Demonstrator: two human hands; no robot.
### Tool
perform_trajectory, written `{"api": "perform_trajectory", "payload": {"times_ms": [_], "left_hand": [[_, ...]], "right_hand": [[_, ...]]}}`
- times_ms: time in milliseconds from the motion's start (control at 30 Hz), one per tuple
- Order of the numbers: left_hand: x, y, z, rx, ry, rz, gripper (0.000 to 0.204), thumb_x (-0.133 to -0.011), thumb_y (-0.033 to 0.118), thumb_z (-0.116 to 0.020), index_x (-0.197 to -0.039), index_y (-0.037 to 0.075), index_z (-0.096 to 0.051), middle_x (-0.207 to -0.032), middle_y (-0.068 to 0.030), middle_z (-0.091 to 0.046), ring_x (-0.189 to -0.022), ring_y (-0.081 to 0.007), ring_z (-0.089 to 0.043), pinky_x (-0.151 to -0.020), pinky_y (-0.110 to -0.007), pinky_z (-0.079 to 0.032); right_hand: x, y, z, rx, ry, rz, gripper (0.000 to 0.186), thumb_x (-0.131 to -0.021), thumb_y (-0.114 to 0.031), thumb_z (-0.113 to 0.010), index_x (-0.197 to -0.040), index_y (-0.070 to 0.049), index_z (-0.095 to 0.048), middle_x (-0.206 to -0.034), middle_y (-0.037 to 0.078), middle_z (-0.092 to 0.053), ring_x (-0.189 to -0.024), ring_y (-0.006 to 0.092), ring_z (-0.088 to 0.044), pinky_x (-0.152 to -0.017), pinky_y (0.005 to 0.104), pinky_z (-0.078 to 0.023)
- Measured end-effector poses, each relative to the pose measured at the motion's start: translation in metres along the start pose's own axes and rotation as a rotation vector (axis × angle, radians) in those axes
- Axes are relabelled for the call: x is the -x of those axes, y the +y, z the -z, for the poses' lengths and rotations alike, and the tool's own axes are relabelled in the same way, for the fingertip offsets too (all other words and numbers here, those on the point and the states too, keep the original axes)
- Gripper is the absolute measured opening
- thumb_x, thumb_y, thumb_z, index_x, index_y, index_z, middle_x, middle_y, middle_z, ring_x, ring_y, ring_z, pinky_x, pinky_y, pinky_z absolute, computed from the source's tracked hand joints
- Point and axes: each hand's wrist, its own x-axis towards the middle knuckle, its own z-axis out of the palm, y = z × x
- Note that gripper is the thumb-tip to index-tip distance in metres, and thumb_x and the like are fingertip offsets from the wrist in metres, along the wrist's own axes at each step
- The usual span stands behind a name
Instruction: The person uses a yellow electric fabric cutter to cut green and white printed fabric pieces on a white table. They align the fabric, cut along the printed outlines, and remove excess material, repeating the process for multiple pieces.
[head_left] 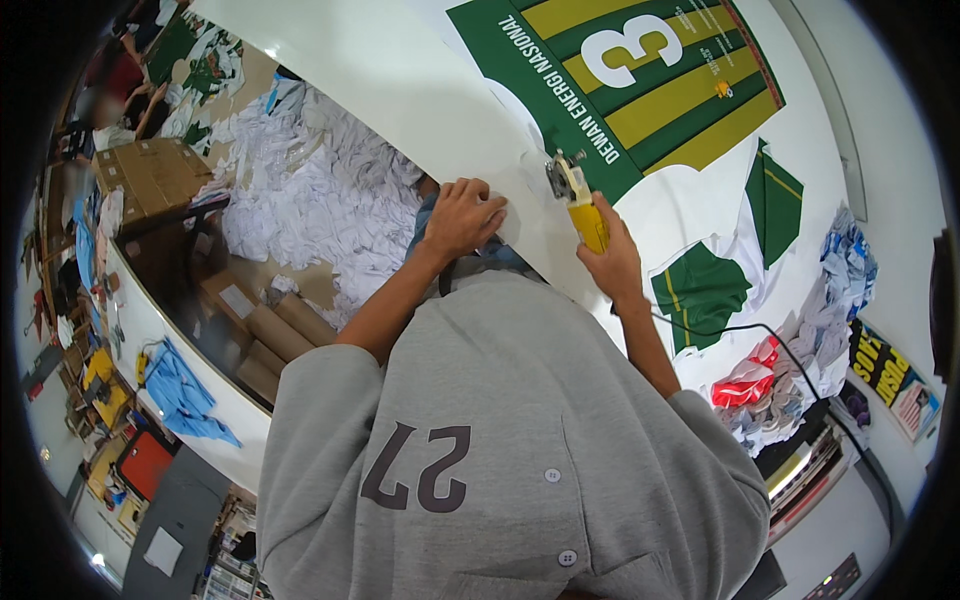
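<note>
My left hand (463,215) rests on the near edge of the white table (380,85), fingers curled on the edge. My right hand (610,250) grips a yellow corded electric cutter (585,222), whose metal head sits on white sheet material beside a printed green and olive striped jersey panel (650,100). Right of my right hand lie two smaller green cut pieces (700,290) with yellow stripes, on white material. The cutter's dark cord runs off to the right.
A large pile of white cloth scraps (300,180) lies below the table at left, near cardboard boxes (150,175). A side counter holds blue fabric (185,390). Cloth bundles (760,380) are heaped at the right. People (125,105) are at the far left.
</note>
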Motion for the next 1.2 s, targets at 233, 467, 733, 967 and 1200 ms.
{"api": "perform_trajectory", "payload": {"times_ms": [233, 467, 733, 967, 1200], "left_hand": [[-0.058, -0.033, 0.008, 0.002, 0.054, -0.094, 0.035, -0.099, 0.032, -0.079, -0.133, 0.024, -0.076, -0.116, -0.0058, -0.064, -0.113, -0.027, -0.061, -0.098, -0.046, -0.048], [-0.079, -0.041, 0.0, -0.047, -0.088, -0.214, 0.034, -0.099, 0.032, -0.08, -0.133, 0.027, -0.076, -0.116, -0.0038, -0.062, -0.114, -0.0239, -0.06, -0.098, -0.043, -0.048], [-0.075, -0.042, -0.002, -0.027, -0.025, -0.217, 0.034, -0.098, 0.028, -0.081, -0.131, 0.028, -0.077, -0.116, -0.0024, -0.061, -0.114, -0.0234, -0.06, -0.097, -0.042, -0.048], [-0.073, -0.047, -0.007, 0.009, 0.006, -0.218, 0.023, -0.098, 0.026, -0.08, -0.121, 0.024, -0.077, -0.12, -0.0035, -0.064, -0.115, -0.0253, -0.062, -0.098, -0.044, -0.05], [-0.074, -0.049, -0.008, 0.053, 0.016, -0.226, 0.014, -0.098, 0.023, -0.079, -0.108, 0.015, -0.073, -0.117, -0.0036, -0.067, -0.114, -0.0253, -0.064, -0.099, -0.043, -0.051]], "right_hand": [[0.013, -0.043, -0.04, -0.114, 0.106, -0.233, 0.085, -0.091, -0.01, -0.077, -0.17, -0.013, -0.045, -0.161, 0.02, -0.06, -0.144, 0.0372, -0.063, -0.123, 0.0437, -0.049], [-0.001, -0.066, -0.057, -0.093, 0.204, -0.245, 0.086, -0.092, -0.012, -0.075, -0.171, -0.017, -0.043, -0.147, 0.021, -0.064, -0.133, 0.042, -0.066, -0.111, 0.0494, -0.054], [-0.01, -0.068, -0.057, -0.063, 0.226, -0.212, 0.088, -0.092, -0.011, -0.075, -0.172, -0.017, -0.041, -0.144, 0.022, -0.065, -0.13, 0.0436, -0.067, -0.108, 0.0511, -0.056], [-0.023, -0.068, -0.053, -0.04, 0.192, -0.24, 0.089, -0.091, -0.012, -0.076, -0.172, -0.018, -0.04, -0.145, 0.023, -0.065, -0.13, 0.0435, -0.067, -0.109, 0.0511, -0.056], [-0.042, -0.066, -0.042, -0.04, 0.161, -0.171, 0.089, -0.091, -0.013, -0.076, -0.172, -0.019, -0.04, -0.149, 0.023, -0.064, -0.133, 0.0437, -0.066, -0.111, 0.0504, -0.055]]}}
